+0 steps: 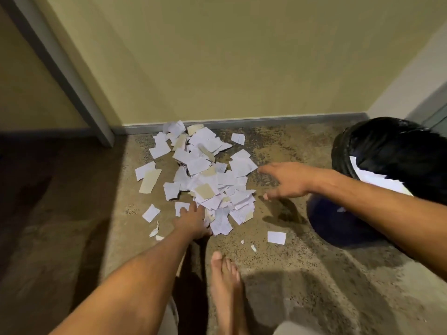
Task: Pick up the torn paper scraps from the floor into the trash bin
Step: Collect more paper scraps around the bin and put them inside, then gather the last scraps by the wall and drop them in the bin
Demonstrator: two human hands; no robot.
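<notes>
Speckled brown stone floor (302, 274) by a yellow wall (217, 56), with a heap of torn white and tan paper scraps (205, 175) lying near the wall's grey bottom edge and a few loose bits near a bare foot (226, 284). Left hand (191, 221) down at the heap's near edge, fingers bent onto the scraps, though cannot tell if gripping any. Right hand (287, 180) flat and loose, holding nothing, between the heap and a round bin with a black bag (391, 151), white paper already inside.

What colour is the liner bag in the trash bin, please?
Black liner bag, seen in the head view.
</notes>
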